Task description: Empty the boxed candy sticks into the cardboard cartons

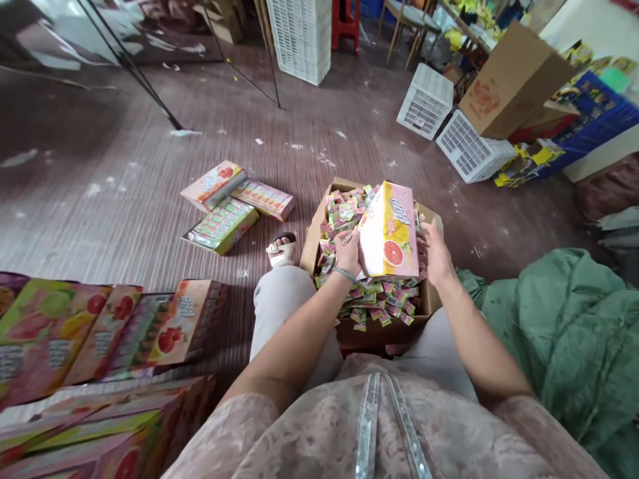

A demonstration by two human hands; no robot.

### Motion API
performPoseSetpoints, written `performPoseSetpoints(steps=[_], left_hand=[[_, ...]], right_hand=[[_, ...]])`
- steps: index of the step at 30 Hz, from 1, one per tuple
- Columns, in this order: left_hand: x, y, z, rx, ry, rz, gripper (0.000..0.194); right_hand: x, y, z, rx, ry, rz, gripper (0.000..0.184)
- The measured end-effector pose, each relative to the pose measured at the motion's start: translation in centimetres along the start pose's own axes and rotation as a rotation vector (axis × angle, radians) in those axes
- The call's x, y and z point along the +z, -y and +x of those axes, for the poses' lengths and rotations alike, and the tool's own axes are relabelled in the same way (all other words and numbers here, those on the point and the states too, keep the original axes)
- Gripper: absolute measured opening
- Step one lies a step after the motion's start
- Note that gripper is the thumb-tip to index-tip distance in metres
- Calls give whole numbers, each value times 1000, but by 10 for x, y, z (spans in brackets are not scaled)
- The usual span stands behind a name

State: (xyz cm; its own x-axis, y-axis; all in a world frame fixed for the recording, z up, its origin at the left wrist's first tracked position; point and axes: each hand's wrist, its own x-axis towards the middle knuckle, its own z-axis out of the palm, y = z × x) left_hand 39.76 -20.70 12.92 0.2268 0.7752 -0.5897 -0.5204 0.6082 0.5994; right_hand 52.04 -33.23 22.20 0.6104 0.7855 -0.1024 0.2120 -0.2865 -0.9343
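Observation:
Between my two hands a pink and yellow cardboard display box (pixel 394 229) with printed grapefruit is held tilted above an open carton. My left hand (pixel 348 253), with a band on the wrist, is closed against the box's left side. At its right edge my right hand (pixel 435 254) has its fingers bent against the side; their tips are partly hidden. Below, the brown carton (pixel 312 243) stands between my legs, heaped with small pink and green sachets (pixel 377 299). A pale inner face of the box shows on the left.
Left of my foot lie several display boxes (pixel 214 186) on the floor. More fruit-printed boxes (pixel 180 326) stand in rows at lower left. A green cloth bundle (pixel 564 332) lies on the right. White crates (pixel 426 100) and a large carton (pixel 509 83) stand beyond.

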Motion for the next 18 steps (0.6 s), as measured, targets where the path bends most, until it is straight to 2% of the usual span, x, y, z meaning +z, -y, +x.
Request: performPoseSetpoints(steps=[3, 5, 8, 11, 14, 18], left_hand=[[6, 17, -11, 72, 28, 60, 39], [5, 22, -16, 101, 90, 156, 40], [-4, 16, -16, 174, 179, 416, 32], [-13, -2, -6, 350, 97, 719, 31], [-14, -16, 1, 430, -29, 889, 45], [-9, -16, -1, 465, 9, 1106, 62]], right_hand=[[-1, 6, -32, -47, -68, -334, 120], [-2, 6, -41, -43, -127, -484, 130], [-15, 5, -40, -103, -163, -460, 119], [-38, 11, -31, -224, -201, -507, 108], [-53, 18, -21, -190, -158, -569, 111], [-60, 20, -15, -182, -114, -584, 108]])
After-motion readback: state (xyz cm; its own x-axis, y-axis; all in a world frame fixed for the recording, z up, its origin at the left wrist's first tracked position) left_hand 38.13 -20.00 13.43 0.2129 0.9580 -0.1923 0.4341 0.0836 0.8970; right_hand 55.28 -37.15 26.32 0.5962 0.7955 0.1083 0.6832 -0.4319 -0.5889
